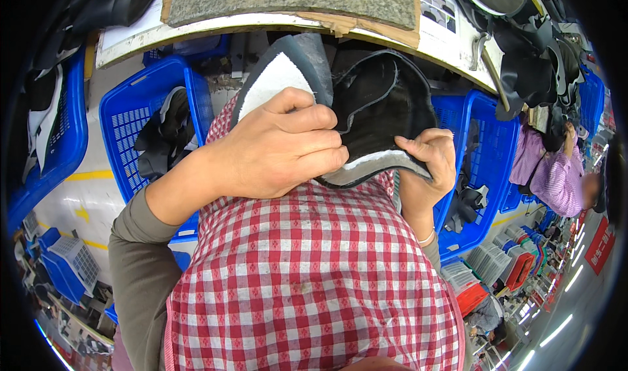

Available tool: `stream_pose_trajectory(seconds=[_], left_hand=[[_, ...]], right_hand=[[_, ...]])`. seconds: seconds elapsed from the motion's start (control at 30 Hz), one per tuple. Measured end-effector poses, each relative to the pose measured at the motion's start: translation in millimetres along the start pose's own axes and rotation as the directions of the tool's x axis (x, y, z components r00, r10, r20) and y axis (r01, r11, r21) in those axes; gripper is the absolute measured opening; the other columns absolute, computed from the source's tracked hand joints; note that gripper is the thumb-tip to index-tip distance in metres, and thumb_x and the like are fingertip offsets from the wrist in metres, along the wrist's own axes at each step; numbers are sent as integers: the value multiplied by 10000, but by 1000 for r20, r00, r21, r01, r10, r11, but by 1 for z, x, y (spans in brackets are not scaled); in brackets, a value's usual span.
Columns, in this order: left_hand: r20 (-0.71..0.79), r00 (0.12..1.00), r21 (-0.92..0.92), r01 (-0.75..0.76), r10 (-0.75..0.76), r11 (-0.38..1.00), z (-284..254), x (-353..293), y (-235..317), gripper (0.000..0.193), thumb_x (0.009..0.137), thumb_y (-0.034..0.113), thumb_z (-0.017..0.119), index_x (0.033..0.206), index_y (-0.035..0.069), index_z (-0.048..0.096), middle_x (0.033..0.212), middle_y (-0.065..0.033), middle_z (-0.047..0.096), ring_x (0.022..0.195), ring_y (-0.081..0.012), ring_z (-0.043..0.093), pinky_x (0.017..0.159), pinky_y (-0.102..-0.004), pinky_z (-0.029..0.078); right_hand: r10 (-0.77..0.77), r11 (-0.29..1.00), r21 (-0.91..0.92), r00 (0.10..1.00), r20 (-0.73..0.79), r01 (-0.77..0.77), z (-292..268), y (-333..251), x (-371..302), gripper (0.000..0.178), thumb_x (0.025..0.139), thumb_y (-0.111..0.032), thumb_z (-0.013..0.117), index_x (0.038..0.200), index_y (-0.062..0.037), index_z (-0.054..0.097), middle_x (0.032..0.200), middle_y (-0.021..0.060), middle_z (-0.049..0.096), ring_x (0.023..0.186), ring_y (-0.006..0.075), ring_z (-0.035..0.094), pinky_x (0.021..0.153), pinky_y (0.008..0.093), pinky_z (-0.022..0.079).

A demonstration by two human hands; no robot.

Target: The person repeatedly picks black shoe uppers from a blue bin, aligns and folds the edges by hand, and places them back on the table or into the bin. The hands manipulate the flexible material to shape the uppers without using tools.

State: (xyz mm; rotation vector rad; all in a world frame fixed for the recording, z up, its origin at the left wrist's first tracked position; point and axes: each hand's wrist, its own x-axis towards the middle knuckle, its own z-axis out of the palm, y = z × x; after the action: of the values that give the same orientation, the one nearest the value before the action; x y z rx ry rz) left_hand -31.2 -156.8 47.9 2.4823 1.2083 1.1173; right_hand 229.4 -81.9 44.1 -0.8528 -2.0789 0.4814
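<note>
A black leather piece [383,109] with curved, folded edges, perhaps part of a shoe upper, is held in front of my apron. Its lower edge carries a white strip beside a grey band, and a pointed flap [278,76] with a white face and dark grey border rises at its left. My left hand [288,148] is closed at the middle of the piece, knuckles up, its fingertips hidden. My right hand [428,158] pinches the lower right corner, with the thumb on top of the leather and the fingers beneath.
Beyond my hands is a workbench with a stone slab [294,1]. Blue plastic baskets [118,103] with black cut pieces stand to the left, and another blue basket [487,148] is at the right. Black leather parts [536,63] are heaped at the bench's right end. A co-worker's checked sleeve [556,181] shows far right.
</note>
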Motion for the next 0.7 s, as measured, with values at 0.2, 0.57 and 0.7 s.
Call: stream_pose_trajectory(seconds=[0.2,0.57,0.7], left_hand=[[96,993,-41,77,-73,996,2,20,-16,167,748,158,751,858,119,632,800,-10,564,909,-258,521,858,-403,372],[158,977,-161,169,-144,972,39,56,-48,145,821,195,789,908,96,729,817,-47,559,905,-247,535,835,-391,369],[357,893,-151,347,-276,926,11,68,-41,236,809,156,792,1030,86,751,918,-58,659,1036,-259,586,939,-415,436]], right_hand=[[40,960,253,951,306,-121,-4,32,6,319,579,-69,924,868,-57,790,762,53,589,779,228,567,685,339,453],[-22,977,-157,809,588,140,-13,21,60,305,807,-245,828,1068,-102,762,919,111,760,853,320,728,762,426,561],[-111,982,-107,935,336,155,5,22,44,207,798,-162,838,975,-102,749,830,87,749,717,270,733,608,360,566]])
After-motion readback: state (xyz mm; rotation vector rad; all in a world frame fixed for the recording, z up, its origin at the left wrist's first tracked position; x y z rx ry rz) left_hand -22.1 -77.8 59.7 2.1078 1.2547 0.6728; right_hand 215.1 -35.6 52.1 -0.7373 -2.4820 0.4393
